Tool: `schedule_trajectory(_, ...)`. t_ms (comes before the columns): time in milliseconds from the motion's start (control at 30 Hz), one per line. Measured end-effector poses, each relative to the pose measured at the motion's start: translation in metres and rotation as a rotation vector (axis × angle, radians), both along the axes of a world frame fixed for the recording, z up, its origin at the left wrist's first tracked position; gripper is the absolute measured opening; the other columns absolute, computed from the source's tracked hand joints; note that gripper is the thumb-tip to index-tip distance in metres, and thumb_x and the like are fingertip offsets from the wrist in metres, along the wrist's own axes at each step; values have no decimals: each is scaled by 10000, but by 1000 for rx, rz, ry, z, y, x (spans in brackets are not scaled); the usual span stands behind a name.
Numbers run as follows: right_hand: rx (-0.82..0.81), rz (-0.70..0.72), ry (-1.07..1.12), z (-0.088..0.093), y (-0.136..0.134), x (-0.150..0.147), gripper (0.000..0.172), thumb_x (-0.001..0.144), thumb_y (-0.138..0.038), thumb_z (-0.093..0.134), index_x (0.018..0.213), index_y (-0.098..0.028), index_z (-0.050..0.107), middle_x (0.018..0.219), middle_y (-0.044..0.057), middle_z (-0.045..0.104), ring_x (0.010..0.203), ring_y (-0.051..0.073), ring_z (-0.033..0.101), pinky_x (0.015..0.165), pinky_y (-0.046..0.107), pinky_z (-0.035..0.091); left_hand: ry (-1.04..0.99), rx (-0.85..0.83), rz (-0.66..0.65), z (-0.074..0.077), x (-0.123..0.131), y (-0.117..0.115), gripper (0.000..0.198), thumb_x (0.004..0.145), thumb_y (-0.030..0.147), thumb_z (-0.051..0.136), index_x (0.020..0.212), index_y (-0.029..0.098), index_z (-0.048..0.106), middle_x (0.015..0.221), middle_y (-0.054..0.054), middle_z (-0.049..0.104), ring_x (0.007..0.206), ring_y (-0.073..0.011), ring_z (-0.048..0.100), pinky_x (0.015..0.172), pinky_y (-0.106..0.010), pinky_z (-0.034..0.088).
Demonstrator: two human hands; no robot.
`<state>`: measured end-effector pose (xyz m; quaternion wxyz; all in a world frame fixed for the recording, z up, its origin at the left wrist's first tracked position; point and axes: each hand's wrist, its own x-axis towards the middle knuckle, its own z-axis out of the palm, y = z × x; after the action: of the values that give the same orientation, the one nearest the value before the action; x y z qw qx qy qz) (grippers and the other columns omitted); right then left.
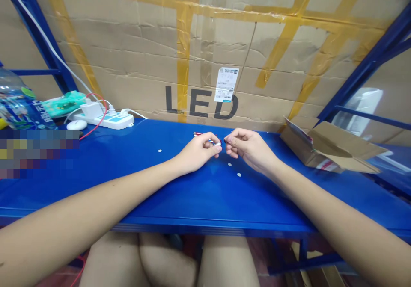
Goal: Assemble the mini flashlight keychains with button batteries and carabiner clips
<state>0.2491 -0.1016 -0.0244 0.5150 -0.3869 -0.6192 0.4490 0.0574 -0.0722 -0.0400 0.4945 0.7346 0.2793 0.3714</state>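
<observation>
Over the middle of the blue table, my left hand pinches a small whitish piece between thumb and index finger. Facing it, a short gap away, my right hand has its thumb and index finger closed on a tiny dark item, too small to name. Several thin red, white and blue items lie just behind my left hand, partly hidden by it. Small whitish round spots show on the table in front of my right hand.
An open cardboard box sits at the right. A white power strip, cables, a teal packet and a large bottle are at the left. A big carton marked LED stands upright behind the table.
</observation>
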Motion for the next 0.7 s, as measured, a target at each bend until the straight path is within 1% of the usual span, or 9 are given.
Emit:
schedule_trajectory(67,15,13,-22,-2,-3,-2,324,731,-427,818,756,-166,629,658,26,674,545,125,588,476,249,427,-9,15,-12,0,1,-2,163,852,291,660,907,169,568,671,13,631,586,-100,550,598,-235,415)
schedule_trajectory(167,94,-8,-164,-1,-8,-3,283,781,-418,770,796,-166,642,702,38,694,512,123,576,491,277,460,-20,63,-16,0,0,-2,135,846,262,655,889,162,575,739,-13,669,707,-132,617,674,-254,455)
schedule_trajectory(300,243,-98,-346,-3,-13,-2,186,855,-364,685,864,-181,656,738,26,688,514,122,570,528,297,488,-41,107,-26,-2,-2,-1,139,836,254,670,894,155,591,865,-48,713,847,-174,669,802,-315,500)
schedule_trajectory(400,300,-117,-428,-4,-14,0,149,882,-345,645,877,-197,654,729,16,675,529,130,575,554,303,494,-41,121,-48,-2,-2,-3,145,844,273,668,902,150,619,942,-66,721,931,-196,673,888,-350,495)
schedule_trajectory(500,308,-118,-433,-5,-15,1,124,885,-330,630,878,-208,643,722,11,666,529,137,575,546,303,485,28,178,-41,0,-2,-5,130,878,274,609,865,148,640,918,-58,708,887,-188,649,853,-330,480)
schedule_trajectory(633,282,-97,-449,-5,-14,3,117,882,-326,616,859,-212,625,744,20,681,526,142,574,539,304,480,161,241,4,4,-4,-6,322,953,298,445,730,153,627,761,-34,655,743,-165,579,708,-290,431)
schedule_trajectory(700,279,-83,-504,-4,-14,4,111,887,-318,600,846,-214,613,723,15,677,518,143,570,535,297,474,198,266,10,5,-5,-6,338,953,306,440,716,154,627,726,-27,644,713,-158,563,671,-277,411)
